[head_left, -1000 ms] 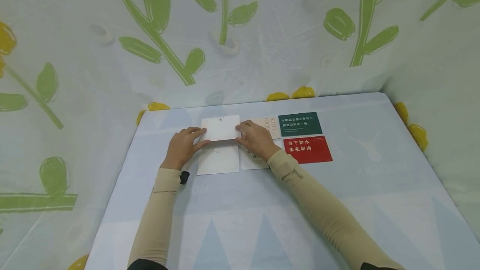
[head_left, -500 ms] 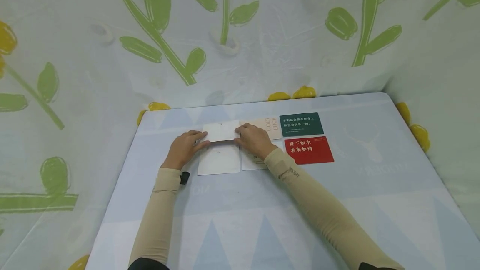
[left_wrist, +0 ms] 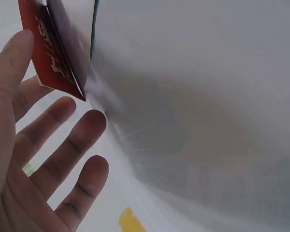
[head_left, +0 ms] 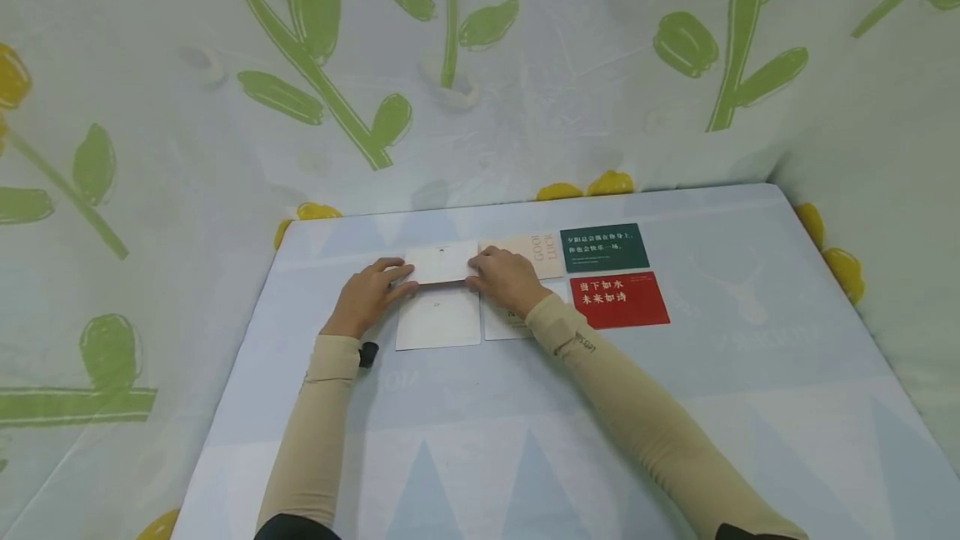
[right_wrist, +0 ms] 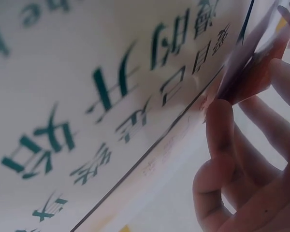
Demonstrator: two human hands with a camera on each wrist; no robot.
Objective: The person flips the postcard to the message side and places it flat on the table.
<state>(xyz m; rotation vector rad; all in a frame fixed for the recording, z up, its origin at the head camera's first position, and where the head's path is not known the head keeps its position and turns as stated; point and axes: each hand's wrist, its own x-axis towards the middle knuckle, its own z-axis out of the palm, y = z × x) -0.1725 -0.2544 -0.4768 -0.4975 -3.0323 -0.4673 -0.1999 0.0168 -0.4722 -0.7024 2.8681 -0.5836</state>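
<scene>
Soft even head-view light, faint shadows; wrist views dimmer, hazy

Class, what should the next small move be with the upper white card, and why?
Probably lower the upper white card flat, left hand and right hand together. Both hands grip its sides, and the left wrist view shows its red underside, so it seems not fully down. The lower white card lies just nearer the person, so overlapping it looks like a risk.

White card [head_left: 441, 262], red lettered underside
</scene>
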